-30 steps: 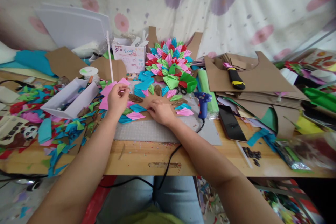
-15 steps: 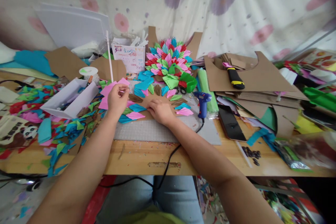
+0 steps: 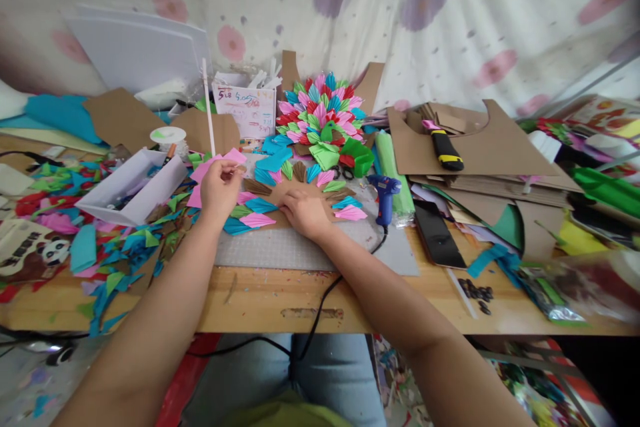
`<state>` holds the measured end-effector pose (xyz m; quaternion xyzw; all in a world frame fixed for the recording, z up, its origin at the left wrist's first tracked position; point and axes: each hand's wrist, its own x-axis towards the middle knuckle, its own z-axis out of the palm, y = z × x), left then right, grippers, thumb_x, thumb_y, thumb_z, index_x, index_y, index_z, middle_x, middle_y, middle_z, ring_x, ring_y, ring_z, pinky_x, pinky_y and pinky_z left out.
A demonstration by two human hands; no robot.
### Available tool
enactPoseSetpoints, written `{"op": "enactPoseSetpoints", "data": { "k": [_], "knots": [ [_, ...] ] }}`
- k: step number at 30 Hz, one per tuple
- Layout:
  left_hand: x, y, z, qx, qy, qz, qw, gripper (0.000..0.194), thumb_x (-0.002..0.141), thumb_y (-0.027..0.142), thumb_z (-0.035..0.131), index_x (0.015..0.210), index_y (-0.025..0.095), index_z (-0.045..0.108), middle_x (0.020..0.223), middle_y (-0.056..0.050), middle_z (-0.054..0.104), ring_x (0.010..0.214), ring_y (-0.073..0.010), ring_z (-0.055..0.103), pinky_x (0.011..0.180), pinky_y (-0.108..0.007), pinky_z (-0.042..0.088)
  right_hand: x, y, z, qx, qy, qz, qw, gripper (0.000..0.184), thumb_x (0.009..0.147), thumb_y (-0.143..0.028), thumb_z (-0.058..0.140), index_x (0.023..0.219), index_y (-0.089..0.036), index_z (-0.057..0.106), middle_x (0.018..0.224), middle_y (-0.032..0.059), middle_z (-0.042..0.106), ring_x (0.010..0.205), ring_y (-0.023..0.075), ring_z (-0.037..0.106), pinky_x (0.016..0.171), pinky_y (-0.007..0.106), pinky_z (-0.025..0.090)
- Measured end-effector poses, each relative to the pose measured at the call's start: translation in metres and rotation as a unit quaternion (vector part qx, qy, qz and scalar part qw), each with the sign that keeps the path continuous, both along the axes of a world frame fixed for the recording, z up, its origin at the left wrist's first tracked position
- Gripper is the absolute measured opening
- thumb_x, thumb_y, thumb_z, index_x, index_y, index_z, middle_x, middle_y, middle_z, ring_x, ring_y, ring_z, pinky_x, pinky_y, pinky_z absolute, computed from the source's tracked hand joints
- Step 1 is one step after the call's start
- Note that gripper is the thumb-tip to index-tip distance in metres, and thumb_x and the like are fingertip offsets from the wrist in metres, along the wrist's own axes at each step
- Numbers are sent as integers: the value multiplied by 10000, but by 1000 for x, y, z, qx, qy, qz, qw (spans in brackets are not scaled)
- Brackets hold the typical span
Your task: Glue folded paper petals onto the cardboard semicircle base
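My left hand [image 3: 219, 190] is raised over the left side of the work, its thumb and fingertips pinched together. What sits between them is too small to make out. Pink paper [image 3: 197, 199] lies just behind and beside that hand. My right hand [image 3: 306, 215] rests, fingers laid down, on a rounded cardboard piece [image 3: 283, 193]. Pleated paper petals [image 3: 257, 220] in pink, blue, green and brown fan out around the cardboard's edge. Under it lies a grey cutting mat [image 3: 280, 250]. A blue glue gun [image 3: 385, 200] stands to the right of my right hand.
Behind the work stands a many-coloured petal piece with a green bird [image 3: 327, 113]. On the left are a white box [image 3: 133, 197] and paper scraps [image 3: 120, 260]. To the right lie a phone [image 3: 439, 233], stacked cardboard [image 3: 480, 197] and a yellow-black cutter [image 3: 447, 150]. A black cord [image 3: 320, 313] crosses the table edge.
My left hand has shifted slightly left, still pinched. My right hand stays on the cardboard, and the view has moved a little.
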<state>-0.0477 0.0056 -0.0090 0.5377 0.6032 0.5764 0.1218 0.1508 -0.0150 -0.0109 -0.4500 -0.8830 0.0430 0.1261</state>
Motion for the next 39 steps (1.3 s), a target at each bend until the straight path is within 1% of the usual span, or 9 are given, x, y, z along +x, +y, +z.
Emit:
{"op": "enactPoseSetpoints", "data": {
  "k": [3, 6, 10, 13, 16, 23, 34, 37, 39],
  "knots": [
    [-3, 2, -3, -15, 27, -19, 999, 117, 713, 176, 562, 828, 192, 562, 808, -17, 620, 761, -151, 588, 728, -293, 474, 0, -1, -1, 6, 2, 0, 1000, 301, 937, -282, 398, 1048, -180, 659, 1070, 77, 638, 968, 194, 565, 709, 281, 397],
    [-3, 1, -4, -37, 130, -50, 990, 102, 693, 189, 597, 795, 198, 592, 831, -44, 631, 831, -204, 584, 815, -368, 453, -1, -1, -1, 6, 4, -5, 1000, 301, 936, -276, 398, 1058, -179, 657, 1073, 78, 637, 967, 193, 566, 711, 279, 398],
    [7, -8, 0, -35, 290, -143, 946, 67, 679, 256, 646, 740, 232, 635, 861, -42, 636, 929, -244, 554, 921, -431, 381, -1, 0, -2, 0, 5, -6, 1000, 284, 925, -259, 419, 1061, -183, 657, 1068, 82, 636, 970, 191, 564, 728, 279, 403],
    [18, -16, 1, -53, 341, -214, 914, 97, 640, 275, 685, 720, 241, 642, 939, -29, 641, 983, -248, 535, 976, -457, 334, 0, 1, -5, 5, 8, -2, 1000, 282, 919, -264, 427, 1079, -196, 649, 1058, 77, 633, 947, 195, 570, 713, 280, 409],
    [26, -18, -2, -76, 351, -229, 905, 122, 592, 235, 702, 695, 235, 636, 947, -36, 641, 994, -260, 528, 979, -474, 326, 1, 2, -7, 8, 9, -5, 1000, 307, 926, -283, 402, 1118, -217, 632, 1049, 72, 633, 910, 199, 577, 686, 282, 414],
    [29, -17, -4, -61, 327, -229, 915, 103, 595, 216, 688, 681, 230, 631, 921, -40, 654, 968, -264, 554, 976, -483, 323, 2, 1, -7, 8, 10, -5, 1000, 343, 932, -295, 382, 1201, -241, 587, 1068, 68, 631, 922, 204, 571, 694, 284, 415],
    [29, -13, -11, -69, 329, -202, 920, 75, 620, 223, 687, 601, 223, 615, 875, -18, 670, 927, -236, 577, 986, -465, 309, 4, 0, -5, 11, 23, -1, 1000, 250, 901, -272, 452, 1031, -198, 653, 1018, 67, 634, 917, 196, 569, 715, 286, 403],
    [29, -13, -11, -76, 333, -206, 917, 67, 642, 253, 684, 623, 222, 629, 880, -18, 672, 938, -227, 571, 993, -454, 302, 13, 0, 1, 18, 65, -9, 998, 196, 875, -282, 508, 951, -196, 667, 1010, 61, 639, 931, 187, 564, 717, 273, 401],
    [28, -13, -11, -85, 337, -207, 915, 72, 660, 277, 678, 638, 222, 637, 883, -17, 672, 943, -222, 566, 994, -444, 301, 25, 0, 11, 11, 102, -32, 994, 163, 857, -279, 539, 916, -198, 667, 978, 54, 648, 889, 170, 573, 694, 258, 402]
  ]
}}
